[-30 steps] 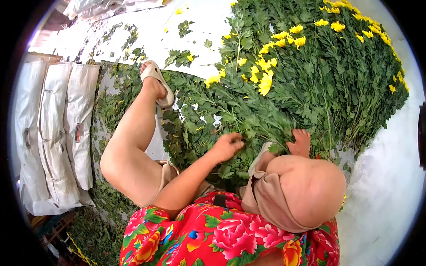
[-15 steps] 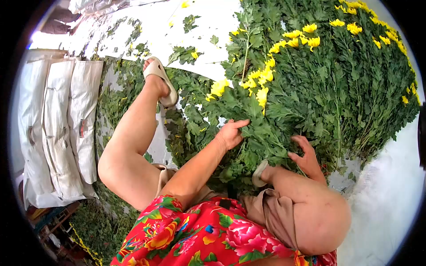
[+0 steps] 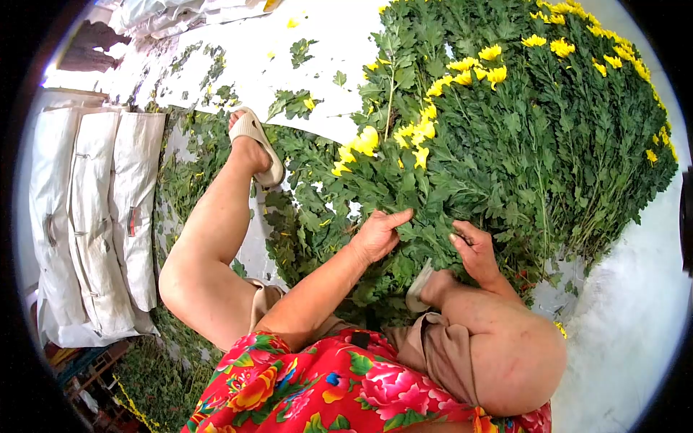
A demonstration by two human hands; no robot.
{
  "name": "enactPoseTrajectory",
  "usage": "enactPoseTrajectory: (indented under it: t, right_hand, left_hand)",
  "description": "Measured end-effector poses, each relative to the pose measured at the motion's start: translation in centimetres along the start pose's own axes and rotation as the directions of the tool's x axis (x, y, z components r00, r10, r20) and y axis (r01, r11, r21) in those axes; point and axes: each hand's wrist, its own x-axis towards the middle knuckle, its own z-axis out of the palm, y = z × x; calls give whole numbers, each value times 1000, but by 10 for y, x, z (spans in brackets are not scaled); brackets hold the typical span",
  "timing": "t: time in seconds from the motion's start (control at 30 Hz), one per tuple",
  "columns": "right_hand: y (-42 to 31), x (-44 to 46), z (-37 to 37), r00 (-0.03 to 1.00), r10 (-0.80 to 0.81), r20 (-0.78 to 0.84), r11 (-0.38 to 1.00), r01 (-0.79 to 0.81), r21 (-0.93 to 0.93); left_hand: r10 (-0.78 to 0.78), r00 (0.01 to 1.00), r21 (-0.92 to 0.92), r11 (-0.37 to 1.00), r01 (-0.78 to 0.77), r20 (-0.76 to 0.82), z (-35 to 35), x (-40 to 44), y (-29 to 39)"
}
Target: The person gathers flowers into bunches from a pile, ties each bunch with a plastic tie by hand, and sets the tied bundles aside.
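Note:
A leafy bunch of yellow chrysanthemums (image 3: 426,195) lies between my knees, its flower heads pointing away from me. My left hand (image 3: 379,237) is closed round the bunch from the left, thumb stretched across the leaves; its other fingers are partly hidden. From the right, my right hand (image 3: 476,252) meets the stem end with bent fingers, thumb and forefinger close together on the greenery. Leaves cover part of what it grips. Just beyond and to the right spreads a large pile of chrysanthemums (image 3: 534,137) with yellow blooms along its far edge.
Loose leaves (image 3: 296,105) are scattered over the white sheet (image 3: 332,36). White bundled bags (image 3: 94,216) stand at the left. My sandalled foot (image 3: 253,144) rests among cut foliage, and pale floor (image 3: 621,303) shows at the right.
My right hand has moved left to the stem end, and its fingers have drawn together. My left hand stays on the bunch, slightly lower. The view has shifted a little.

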Motion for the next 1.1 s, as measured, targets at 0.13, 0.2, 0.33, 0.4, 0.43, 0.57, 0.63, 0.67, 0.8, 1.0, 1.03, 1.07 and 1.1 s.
enactPoseTrajectory:
  t: [0.13,0.2,0.33,0.4,0.43,0.57,0.63,0.67,0.8,1.0,1.03,1.07,1.1]
  right_hand:
    - [-6,5,-3,994,-112,-19,983,108,-147]
    - [-11,6,-3,998,-60,35,970,67,-233]
    - [11,5,9,917,-139,373,917,261,-300]
    - [3,9,4,886,20,464,878,206,-432]
    - [14,9,2,954,38,298,897,99,-430]
    - [11,29,-32,891,-410,-197,496,37,-867]
    - [27,35,-51,931,-303,-201,423,-58,-904]
    - [38,38,-58,957,-198,-210,346,-132,-929]
    - [93,49,-94,992,-93,-86,458,-34,-888]
    - [9,44,-81,953,-257,-159,552,10,-834]
    - [6,38,-73,924,-340,-177,531,33,-847]
    - [3,31,-64,889,-417,-190,508,54,-860]
    - [-2,23,-51,908,-383,-171,518,58,-853]
  left_hand:
    - [-26,995,57,998,31,-94,-12,2,-5]
    - [36,982,-50,998,-46,-186,-23,-1,-14]
    - [-116,950,-99,991,90,-291,-40,-12,-29]
    - [-143,927,-165,982,90,-346,-64,-8,-43]
    - [-159,886,-167,981,94,-435,-75,-6,-48]
    - [-173,860,-30,983,180,-481,-70,-11,-33]
    - [-185,879,140,953,270,-439,-69,-13,-30]
    - [-187,883,149,950,274,-431,-64,-15,-25]
    - [-517,788,472,632,615,-336,-40,-23,-2]
    - [-181,975,530,844,86,131,4,0,-26]
    - [11,992,459,886,-68,127,21,9,-36]
    - [200,974,384,895,-226,106,37,14,-43]
    - [149,988,386,910,-151,35,43,22,-39]
